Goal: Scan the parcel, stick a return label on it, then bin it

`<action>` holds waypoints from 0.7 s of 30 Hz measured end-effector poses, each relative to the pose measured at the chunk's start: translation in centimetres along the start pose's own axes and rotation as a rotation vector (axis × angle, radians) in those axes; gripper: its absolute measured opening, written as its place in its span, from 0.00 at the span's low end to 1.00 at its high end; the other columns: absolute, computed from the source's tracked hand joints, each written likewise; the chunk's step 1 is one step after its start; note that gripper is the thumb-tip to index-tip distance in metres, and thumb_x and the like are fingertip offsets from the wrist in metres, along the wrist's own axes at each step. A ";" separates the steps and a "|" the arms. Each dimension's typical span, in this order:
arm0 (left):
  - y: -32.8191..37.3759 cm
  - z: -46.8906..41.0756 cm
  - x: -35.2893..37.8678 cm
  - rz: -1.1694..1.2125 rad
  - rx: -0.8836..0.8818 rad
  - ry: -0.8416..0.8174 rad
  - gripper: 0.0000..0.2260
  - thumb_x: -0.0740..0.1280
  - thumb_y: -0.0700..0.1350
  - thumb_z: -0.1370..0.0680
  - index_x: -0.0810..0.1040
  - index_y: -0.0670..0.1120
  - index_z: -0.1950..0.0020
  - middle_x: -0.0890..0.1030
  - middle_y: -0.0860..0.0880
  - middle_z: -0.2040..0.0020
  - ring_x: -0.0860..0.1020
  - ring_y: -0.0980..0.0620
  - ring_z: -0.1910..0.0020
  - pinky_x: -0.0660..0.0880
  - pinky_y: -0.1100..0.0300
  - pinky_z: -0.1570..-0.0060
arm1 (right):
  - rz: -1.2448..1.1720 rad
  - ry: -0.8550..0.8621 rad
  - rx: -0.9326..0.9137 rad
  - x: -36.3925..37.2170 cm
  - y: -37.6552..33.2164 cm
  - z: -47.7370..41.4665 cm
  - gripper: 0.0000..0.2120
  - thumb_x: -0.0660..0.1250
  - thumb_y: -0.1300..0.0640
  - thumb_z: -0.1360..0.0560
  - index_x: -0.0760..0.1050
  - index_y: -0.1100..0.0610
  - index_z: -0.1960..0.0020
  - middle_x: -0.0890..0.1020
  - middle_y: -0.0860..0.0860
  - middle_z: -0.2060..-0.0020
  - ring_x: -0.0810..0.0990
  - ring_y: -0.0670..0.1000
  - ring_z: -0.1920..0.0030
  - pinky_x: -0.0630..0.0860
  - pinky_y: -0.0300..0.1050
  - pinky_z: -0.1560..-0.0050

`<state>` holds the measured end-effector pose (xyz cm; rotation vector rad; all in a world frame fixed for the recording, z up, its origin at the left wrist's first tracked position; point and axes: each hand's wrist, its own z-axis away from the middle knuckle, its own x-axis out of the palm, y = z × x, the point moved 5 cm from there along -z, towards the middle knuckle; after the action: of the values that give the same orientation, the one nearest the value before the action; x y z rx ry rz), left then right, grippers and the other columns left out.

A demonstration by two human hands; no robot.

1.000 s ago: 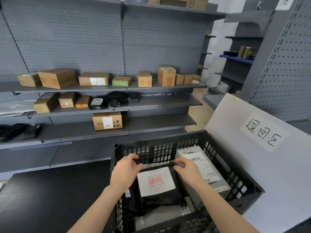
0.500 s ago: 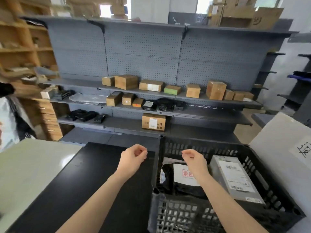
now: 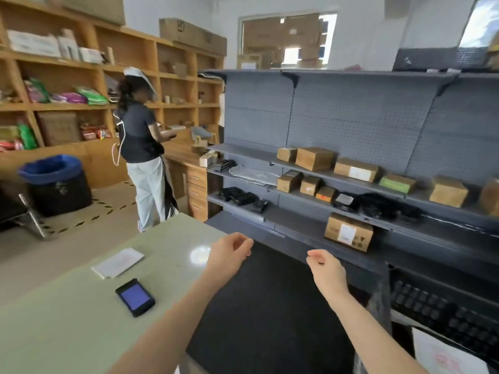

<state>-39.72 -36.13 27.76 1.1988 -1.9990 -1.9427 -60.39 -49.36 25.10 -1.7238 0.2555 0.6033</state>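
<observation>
Now that the view has swung left from the black basket [image 3: 442, 314], which a second ago filled the lower middle and now shows only as mesh at the lower right, both hands hover empty over the dark mat [image 3: 270, 314] in the lower centre. The left hand [image 3: 229, 255] and right hand [image 3: 325, 268] are loosely curled, holding nothing. The labelled parcel is out of view, presumably in that basket, so this one looks finished; the scanner [image 3: 135, 296] and label sheets [image 3: 117, 263] wait at lower left for the next.

Black crate [image 3: 442, 317] cut off at right edge; contents hidden.
</observation>
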 end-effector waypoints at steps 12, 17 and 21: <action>-14.9 -1.2 -29.7 -0.048 -0.218 0.403 0.07 0.66 0.46 0.23 0.83 0.45 0.56 0.86 0.47 0.62 0.79 0.54 0.65 0.73 0.67 0.68 | -0.052 -0.457 -0.215 31.4 -17.5 1.6 0.12 0.62 0.58 0.22 0.76 0.58 0.40 0.80 0.54 0.45 0.76 0.54 0.44 0.72 0.51 0.40; -19.8 -0.1 -37.3 -0.067 -0.313 0.538 0.07 0.67 0.46 0.23 0.82 0.45 0.57 0.85 0.49 0.63 0.79 0.56 0.66 0.71 0.65 0.67 | -0.062 -0.637 -0.312 41.5 -23.3 3.0 0.10 0.63 0.58 0.23 0.78 0.57 0.44 0.78 0.49 0.52 0.74 0.48 0.51 0.68 0.41 0.51; -22.8 0.3 -41.9 -0.094 -0.384 0.669 0.06 0.68 0.45 0.24 0.82 0.47 0.60 0.85 0.50 0.65 0.79 0.58 0.67 0.71 0.69 0.68 | -0.062 -0.790 -0.425 48.7 -27.5 3.7 0.08 0.64 0.58 0.23 0.79 0.56 0.46 0.80 0.49 0.55 0.77 0.49 0.52 0.68 0.39 0.56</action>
<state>-1.03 -8.33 25.78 1.5692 -1.1992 -1.5551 -7.24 -31.67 22.39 -1.7349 -0.5138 1.3002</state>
